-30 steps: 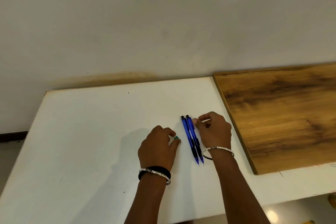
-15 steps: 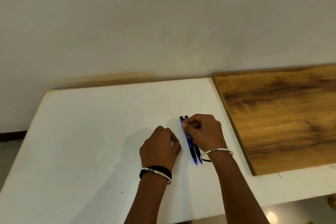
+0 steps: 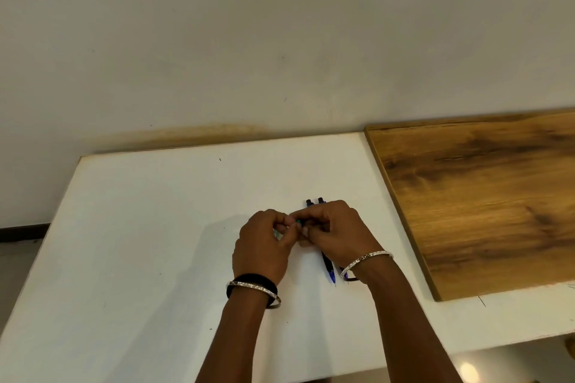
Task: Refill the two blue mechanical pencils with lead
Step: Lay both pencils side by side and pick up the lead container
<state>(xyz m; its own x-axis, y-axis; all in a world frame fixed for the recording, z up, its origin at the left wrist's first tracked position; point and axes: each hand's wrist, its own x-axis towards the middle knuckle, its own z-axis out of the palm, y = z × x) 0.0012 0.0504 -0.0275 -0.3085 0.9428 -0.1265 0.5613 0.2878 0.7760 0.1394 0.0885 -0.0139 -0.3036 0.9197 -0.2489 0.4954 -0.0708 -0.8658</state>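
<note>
Two blue mechanical pencils (image 3: pixel 329 269) lie side by side on the white table (image 3: pixel 149 227), black caps pointing away from me; my right hand hides their middles. My left hand (image 3: pixel 264 246) is closed around a small teal lead case (image 3: pixel 299 221), of which only a sliver shows between the fingers. My right hand (image 3: pixel 336 233) hovers over the pencils, and its fingertips pinch the same case from the right. Both hands meet just left of the pencils.
A brown wooden board (image 3: pixel 482 196) lies on the table to the right of the pencils. A pale wall (image 3: pixel 280 40) rises directly behind the table. The table's front edge runs below my forearms.
My right hand moved left from beside the pencils to over them and met my left hand. My left hand lifted the teal case, and both hands' fingers now pinch it.
</note>
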